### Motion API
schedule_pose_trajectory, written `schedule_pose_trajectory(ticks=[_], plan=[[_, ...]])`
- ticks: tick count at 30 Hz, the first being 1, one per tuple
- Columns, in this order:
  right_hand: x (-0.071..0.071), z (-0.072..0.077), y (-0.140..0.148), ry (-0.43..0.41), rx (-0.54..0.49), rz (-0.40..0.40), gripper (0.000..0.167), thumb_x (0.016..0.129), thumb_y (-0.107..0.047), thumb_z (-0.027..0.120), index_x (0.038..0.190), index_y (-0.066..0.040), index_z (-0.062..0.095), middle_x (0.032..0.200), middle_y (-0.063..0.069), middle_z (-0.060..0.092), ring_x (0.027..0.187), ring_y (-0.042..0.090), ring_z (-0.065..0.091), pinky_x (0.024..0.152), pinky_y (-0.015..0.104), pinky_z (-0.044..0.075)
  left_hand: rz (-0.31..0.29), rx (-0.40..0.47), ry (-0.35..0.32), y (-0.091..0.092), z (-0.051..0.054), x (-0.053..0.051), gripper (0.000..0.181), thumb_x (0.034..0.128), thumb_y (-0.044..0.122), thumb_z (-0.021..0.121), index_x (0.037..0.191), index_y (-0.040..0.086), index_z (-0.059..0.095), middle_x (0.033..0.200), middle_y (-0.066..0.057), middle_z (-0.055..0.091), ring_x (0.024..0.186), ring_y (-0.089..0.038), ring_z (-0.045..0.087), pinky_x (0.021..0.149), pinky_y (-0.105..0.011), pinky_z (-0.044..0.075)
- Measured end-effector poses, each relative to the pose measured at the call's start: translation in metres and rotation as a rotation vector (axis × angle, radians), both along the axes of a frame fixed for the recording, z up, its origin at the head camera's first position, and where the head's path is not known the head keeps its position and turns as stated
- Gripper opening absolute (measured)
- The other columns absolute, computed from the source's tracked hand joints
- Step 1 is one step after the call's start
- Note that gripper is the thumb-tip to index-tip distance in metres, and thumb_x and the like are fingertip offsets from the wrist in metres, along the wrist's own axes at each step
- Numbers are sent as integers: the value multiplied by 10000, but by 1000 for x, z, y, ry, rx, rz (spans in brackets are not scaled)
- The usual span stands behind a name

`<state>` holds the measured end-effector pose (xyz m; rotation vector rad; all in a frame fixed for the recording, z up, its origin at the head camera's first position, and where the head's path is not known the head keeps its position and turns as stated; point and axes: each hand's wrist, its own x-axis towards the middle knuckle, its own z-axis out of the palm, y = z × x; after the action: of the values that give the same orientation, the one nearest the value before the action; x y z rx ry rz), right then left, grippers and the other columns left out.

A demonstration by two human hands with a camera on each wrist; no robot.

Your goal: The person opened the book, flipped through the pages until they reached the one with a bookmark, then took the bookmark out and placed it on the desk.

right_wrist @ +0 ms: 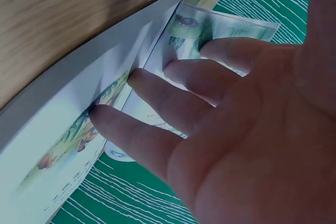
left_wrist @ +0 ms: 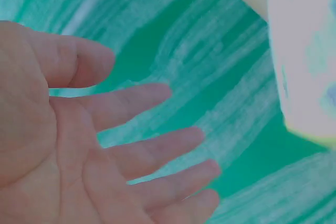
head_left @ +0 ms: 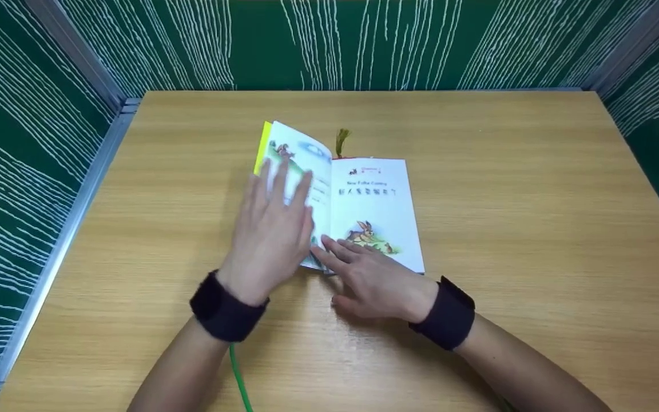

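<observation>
The open book (head_left: 358, 207) lay with its top and long axis pointing away, left hand (head_left: 269, 232) and right hand (head_left: 378, 281) fingers spread wide.

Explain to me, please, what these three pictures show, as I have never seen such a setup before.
There is no machine here: a person works with two bare hands, a dark band round each wrist. The wide picture comes from a camera worn on the head, looking forward and down; the other two come from cameras worn on the left and right wrists. On the wooden table lies an open picture book with a tassel at its top. The left hand is spread over the left page; the right hand has fingertips on the pages near the fold. Neither grips anything.
</observation>
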<state>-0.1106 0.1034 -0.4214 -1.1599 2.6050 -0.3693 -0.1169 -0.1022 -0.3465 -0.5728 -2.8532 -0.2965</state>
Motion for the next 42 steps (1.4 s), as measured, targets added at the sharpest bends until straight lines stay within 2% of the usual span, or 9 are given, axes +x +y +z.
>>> schedule_pose_trajectory(ticks=[3,5,7,11,16,19,27,36,42], plan=[[0,1,0,-6,11,-12,819,977,-386,659,1645,-106,276,1670,206,269,1524,405,313,1213,559,301,-71,-47,-55,15,-12,4,550,1055,255,548,1563,76,440,1631,-279,316,1530,-478,239,1236,-617,191],[1,1,1,-13,20,-19,803,974,-379,661,1631,-83,306,1655,219,293,1527,402,307,1222,545,291,-94,-85,-115,22,-21,4,579,1041,259,578,1570,77,429,1634,-283,308,1533,-479,230,1227,-637,196],[1,1,1,-20,21,-21,797,974,-373,659,1623,-61,317,1654,222,295,1530,399,304,1226,536,287,-79,-132,-170,26,-29,2,592,1033,262,593,1573,84,428,1635,-286,304,1530,-485,230,1213,-660,210],[0,2,1,-17,9,-5,814,968,-358,664,1632,-69,291,1679,189,247,1532,373,309,1223,516,303,-6,-205,-287,26,-40,-5,584,1041,276,571,1584,121,425,1650,-289,266,1533,-494,210,1195,-695,207],[-2,4,2,-24,-4,8,810,978,-353,658,1642,-94,275,1698,160,208,1533,362,307,1214,523,316,30,-229,-424,22,-46,-13,598,1052,309,551,1609,163,392,1679,-291,178,1549,-498,147,1155,-748,226],[-3,5,5,-39,-8,1,803,981,-353,659,1643,-100,280,1700,165,214,1532,367,307,1194,556,337,36,-231,-469,21,-48,-16,603,1061,326,531,1625,198,361,1690,-279,150,1553,-496,131,1128,-761,264],[-12,4,21,-63,9,-88,833,973,-360,691,1644,-96,274,1690,201,229,1551,387,252,1204,588,300,47,-224,-491,20,-50,-18,590,1075,342,494,1634,232,340,1698,-254,153,1555,-479,150,1084,-770,324],[-26,4,50,-100,107,-221,1024,896,-448,792,1667,-137,195,1704,214,155,1543,489,179,1193,667,242,40,-201,-497,18,-50,-18,587,1066,315,517,1625,221,363,1687,-271,176,1541,-496,185,1050,-765,372],[-35,4,66,-132,152,-305,1112,829,-416,865,1673,-179,180,1712,211,118,1548,501,137,1152,740,229,36,-195,-493,17,-50,-17,572,1069,291,500,1619,200,374,1672,-290,207,1527,-511,216,1020,-750,416]])
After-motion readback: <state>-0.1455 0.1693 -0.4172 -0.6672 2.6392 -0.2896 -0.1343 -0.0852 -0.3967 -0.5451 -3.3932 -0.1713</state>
